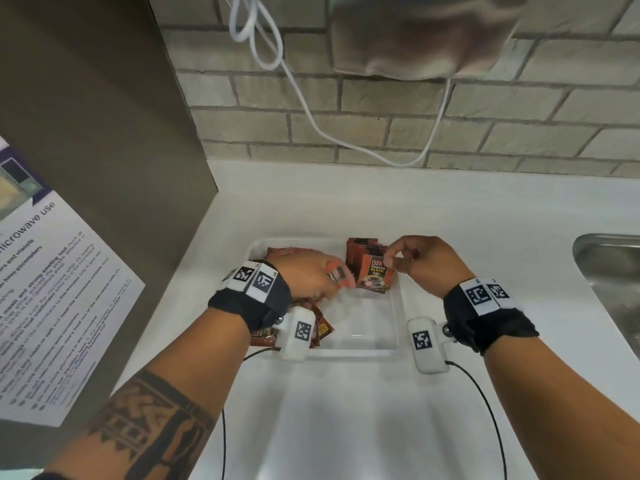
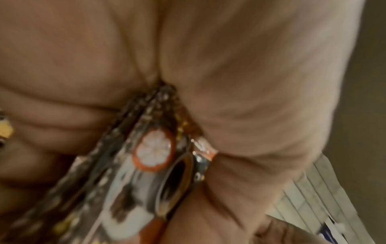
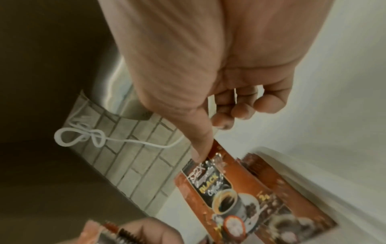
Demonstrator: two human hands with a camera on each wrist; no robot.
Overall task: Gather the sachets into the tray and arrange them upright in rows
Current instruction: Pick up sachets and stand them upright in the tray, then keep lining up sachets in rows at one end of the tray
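Observation:
A clear white tray (image 1: 398, 317) sits on the white counter. Several brown coffee sachets (image 1: 363, 251) stand upright in a row at its back right corner. My right hand (image 1: 393, 260) pinches the top of the front upright sachet (image 1: 375, 277), with the thumb (image 3: 199, 153) on its upper edge (image 3: 221, 189). My left hand (image 1: 337, 279) hovers just left of the row and grips a small bunch of sachets (image 1: 341, 274), seen close and blurred in the left wrist view (image 2: 154, 148). Loose sachets lie flat at the tray's back left (image 1: 294, 252) and under the left wrist (image 1: 323, 329).
A steel sink (image 1: 609, 271) opens at the right edge of the counter. A dark panel bearing a printed microwave notice (image 1: 52, 289) walls off the left side. A brick wall with a hanging white cable (image 1: 311, 112) stands behind the tray.

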